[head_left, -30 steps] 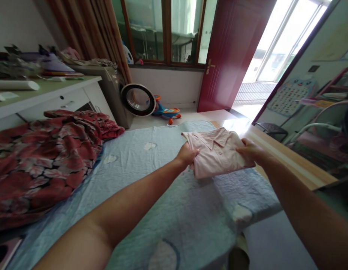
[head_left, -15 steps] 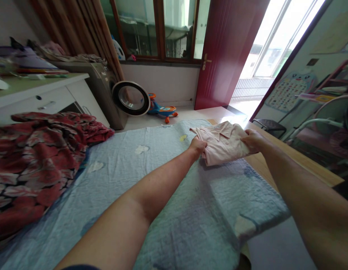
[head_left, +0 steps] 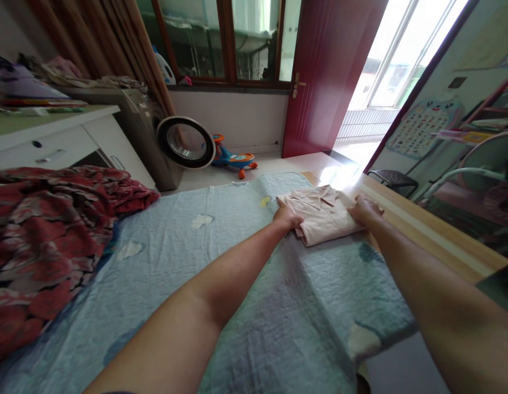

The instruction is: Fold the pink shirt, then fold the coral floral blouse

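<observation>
A pale pink collared shirt (head_left: 325, 216), folded into a rough rectangle, lies at the far right part of the blue quilted cover (head_left: 237, 257), partly over the wooden surface. Its collar points away from me. My left hand (head_left: 287, 215) is closed on the shirt's left edge, thumb on top and the other fingers mostly hidden. At the opposite edge, my right hand (head_left: 364, 210) pinches the cloth near the sleeve side, with some fingers curled outside the fabric.
Red floral cloth (head_left: 52, 235) is heaped on the left. Beyond it stand a white cabinet (head_left: 69, 142) and a washing machine with its round door (head_left: 186, 142) open. A blue and orange ride-on toy (head_left: 235, 157) is on the floor near the red door (head_left: 328, 76). Bare wood (head_left: 434, 230) extends right.
The shirt has come down flatter onto the surface. My right hand's fingers have shifted and show more beyond the right edge. The view has moved slightly.
</observation>
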A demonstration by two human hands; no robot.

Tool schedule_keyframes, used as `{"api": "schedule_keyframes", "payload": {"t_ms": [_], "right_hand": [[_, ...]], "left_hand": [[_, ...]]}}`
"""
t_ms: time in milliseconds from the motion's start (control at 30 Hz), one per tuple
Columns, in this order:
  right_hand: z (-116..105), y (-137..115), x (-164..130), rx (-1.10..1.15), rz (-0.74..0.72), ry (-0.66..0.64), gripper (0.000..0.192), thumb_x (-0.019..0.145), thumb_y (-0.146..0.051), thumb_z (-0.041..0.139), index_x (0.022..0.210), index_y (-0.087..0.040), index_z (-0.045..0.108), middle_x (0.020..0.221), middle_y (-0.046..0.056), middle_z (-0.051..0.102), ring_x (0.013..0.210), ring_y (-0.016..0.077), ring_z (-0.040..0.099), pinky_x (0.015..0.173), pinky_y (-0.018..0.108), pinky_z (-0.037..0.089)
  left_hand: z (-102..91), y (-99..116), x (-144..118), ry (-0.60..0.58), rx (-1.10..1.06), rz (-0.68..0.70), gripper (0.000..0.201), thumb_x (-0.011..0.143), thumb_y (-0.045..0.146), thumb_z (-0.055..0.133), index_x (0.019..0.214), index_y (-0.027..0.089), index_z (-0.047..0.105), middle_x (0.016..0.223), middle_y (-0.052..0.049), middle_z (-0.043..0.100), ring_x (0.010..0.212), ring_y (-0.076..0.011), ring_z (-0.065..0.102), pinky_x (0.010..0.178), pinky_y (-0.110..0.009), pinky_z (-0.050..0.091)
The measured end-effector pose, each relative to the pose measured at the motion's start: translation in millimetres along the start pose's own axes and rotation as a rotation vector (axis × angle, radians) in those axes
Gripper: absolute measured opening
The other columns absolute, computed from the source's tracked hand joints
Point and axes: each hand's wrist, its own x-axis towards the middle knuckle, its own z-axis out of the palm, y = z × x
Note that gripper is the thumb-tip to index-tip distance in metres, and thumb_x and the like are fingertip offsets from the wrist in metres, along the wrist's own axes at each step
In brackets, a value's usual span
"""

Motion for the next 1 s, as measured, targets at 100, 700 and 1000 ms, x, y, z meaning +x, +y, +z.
{"api": "schedule_keyframes", "payload": {"t_ms": [100, 700, 1000], "right_hand": [[3.0, -18.1, -13.5, -0.089, -0.054, 0.117, 0.054, 0.082, -0.031, 0.060, 0.131, -0.009, 0.055, 0.133, 0.026, 0.053, 0.123, 0.0401, 0.047, 0.100, 0.058, 0.035], [22.9, -51.3, -55.4, -0.170, -0.304, -0.250, 0.068, 0.095, -0.065, 0.024, 0.155, -0.032, 0.030, 0.162, 0.004, 0.027, 0.145, 0.0340, 0.028, 0.113, 0.062, 0.024], [23.7, -53.8, -53.6, -0.164, -0.281, -0.266, 0.070, 0.094, -0.064, 0.025, 0.155, -0.029, 0.029, 0.162, 0.006, 0.027, 0.146, 0.0344, 0.025, 0.114, 0.062, 0.022]], "left_hand": [[0.2, 9.9, -9.5, 0.156, 0.354, 0.166, 0.103, 0.067, 0.028, 0.080, 0.152, 0.009, 0.024, 0.153, -0.026, 0.036, 0.140, -0.0404, 0.035, 0.115, -0.052, 0.029], [16.8, -11.0, -20.8, -0.301, 0.798, 0.437, 0.077, 0.093, 0.066, 0.031, 0.157, 0.024, 0.023, 0.166, -0.009, 0.012, 0.153, -0.0291, 0.008, 0.122, -0.053, 0.009], [-12.3, -46.3, -102.3, -0.378, 0.637, 0.550, 0.078, 0.094, 0.062, 0.039, 0.158, 0.024, 0.017, 0.166, -0.012, 0.012, 0.152, -0.0294, 0.012, 0.121, -0.054, 0.017]]}}
